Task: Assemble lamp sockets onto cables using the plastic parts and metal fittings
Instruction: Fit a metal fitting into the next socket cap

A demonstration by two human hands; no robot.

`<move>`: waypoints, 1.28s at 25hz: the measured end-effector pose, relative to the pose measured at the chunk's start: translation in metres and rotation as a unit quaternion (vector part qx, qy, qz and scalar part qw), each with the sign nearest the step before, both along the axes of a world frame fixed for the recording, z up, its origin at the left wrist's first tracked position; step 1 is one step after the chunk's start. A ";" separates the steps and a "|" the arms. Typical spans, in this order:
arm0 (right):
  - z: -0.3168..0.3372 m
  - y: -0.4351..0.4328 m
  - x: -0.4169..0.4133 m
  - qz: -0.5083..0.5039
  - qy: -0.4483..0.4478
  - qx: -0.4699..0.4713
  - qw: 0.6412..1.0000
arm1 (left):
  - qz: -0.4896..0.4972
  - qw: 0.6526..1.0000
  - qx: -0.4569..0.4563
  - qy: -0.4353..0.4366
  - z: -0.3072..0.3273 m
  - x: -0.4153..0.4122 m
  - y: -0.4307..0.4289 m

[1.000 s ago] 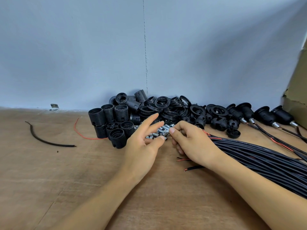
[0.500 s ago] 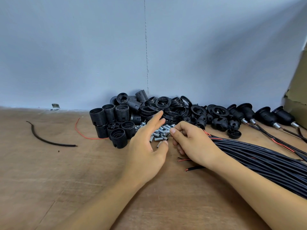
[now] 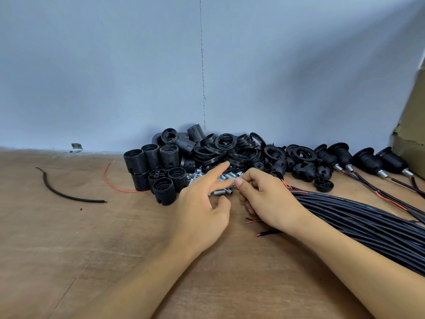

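A small heap of silver metal fittings (image 3: pixel 224 191) lies on the wooden table in front of a pile of black threaded socket bodies (image 3: pixel 161 168) and black rings (image 3: pixel 226 146). My left hand (image 3: pixel 202 208) hovers over the fittings with its index finger stretched out and the thumb apart from it. My right hand (image 3: pixel 264 199) sits just right of the heap, fingers curled, thumb and forefinger pinching something small at the heap's edge; what it pinches is hidden. A thick bundle of black cables (image 3: pixel 358 224) runs under my right forearm.
Several sockets fitted on cables (image 3: pixel 370 161) lie at the back right beside a cardboard box (image 3: pixel 411 143). A loose black cable scrap (image 3: pixel 66 194) and a red wire (image 3: pixel 112 183) lie at the left. A blue wall closes the back.
My left hand's fingers have lifted off the fittings and spread, the thumb drawing away from the index finger. My right hand has stayed in place with its pinch.
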State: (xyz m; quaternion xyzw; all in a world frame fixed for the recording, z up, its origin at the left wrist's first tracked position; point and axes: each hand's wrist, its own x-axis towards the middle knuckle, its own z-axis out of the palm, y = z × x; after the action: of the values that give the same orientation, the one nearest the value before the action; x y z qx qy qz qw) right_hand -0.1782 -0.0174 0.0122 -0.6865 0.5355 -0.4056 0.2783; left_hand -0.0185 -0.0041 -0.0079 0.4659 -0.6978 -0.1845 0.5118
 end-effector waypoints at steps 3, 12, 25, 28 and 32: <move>0.000 0.000 0.000 -0.007 -0.001 -0.004 1.000 | 0.040 0.999 -0.035 -0.006 0.001 -0.001 0.003; 0.001 0.001 -0.001 0.016 -0.024 0.013 1.000 | 0.066 0.997 -0.015 0.041 -0.003 -0.001 -0.006; -0.003 0.002 0.000 0.031 -0.011 0.009 0.999 | 0.097 0.987 0.043 -0.121 -0.007 0.012 -0.008; -0.001 0.002 0.001 0.047 -0.021 0.007 0.999 | 0.071 0.992 0.018 -0.106 -0.007 0.011 -0.009; 0.006 0.001 0.000 0.062 -0.048 0.006 0.997 | 0.005 0.998 0.012 -0.059 -0.006 0.009 -0.005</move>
State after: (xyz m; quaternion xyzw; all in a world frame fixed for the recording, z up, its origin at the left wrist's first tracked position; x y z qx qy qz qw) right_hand -0.1781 -0.0159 0.0180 -0.6966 0.4799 -0.4172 0.3323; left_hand -0.0099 -0.0092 -0.0137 0.4855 -0.7222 -0.1628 0.4651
